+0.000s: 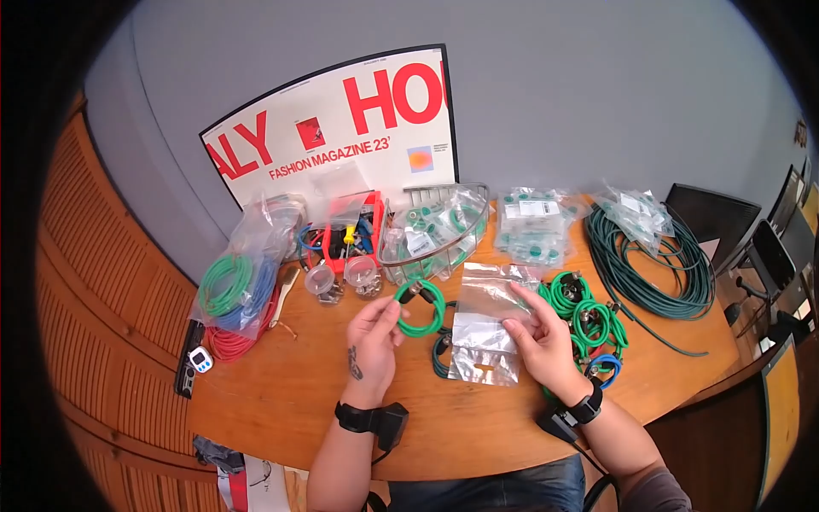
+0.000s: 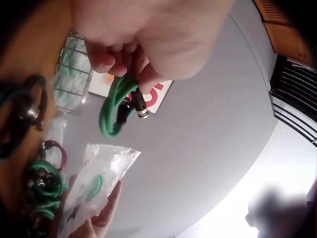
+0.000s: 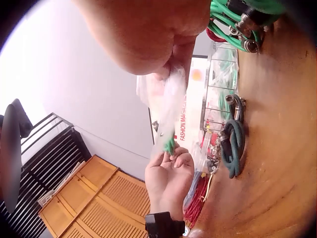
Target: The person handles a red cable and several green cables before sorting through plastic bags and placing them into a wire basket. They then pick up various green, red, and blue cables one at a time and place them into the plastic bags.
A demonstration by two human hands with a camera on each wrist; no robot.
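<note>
My left hand (image 1: pixel 373 348) pinches a small coiled green cable (image 1: pixel 438 317) between thumb and fingers, above the table. Metal-tipped connectors with black sleeves show on the coil in the left wrist view. To its right, my right hand (image 1: pixel 546 348) grips a clear plastic bag (image 1: pixel 485 334) by its side, thumb in front. The bag has a whitish panel and a cut-out slot at its lower end. Partly hidden behind the bag, a dark green coiled cable (image 3: pixel 232 154) lies on the table. Several green coiled cables (image 1: pixel 589 322) are heaped beside my right hand.
Behind stand a wire basket (image 1: pixel 444 263) of bagged cables, a red bin (image 1: pixel 375 224) of tools and small tubs (image 1: pixel 363 275). Bagged cable coils (image 1: pixel 226 286) lie left. At right are stacked packets (image 1: pixel 536 226) and a large dark green cable coil (image 1: pixel 699 286).
</note>
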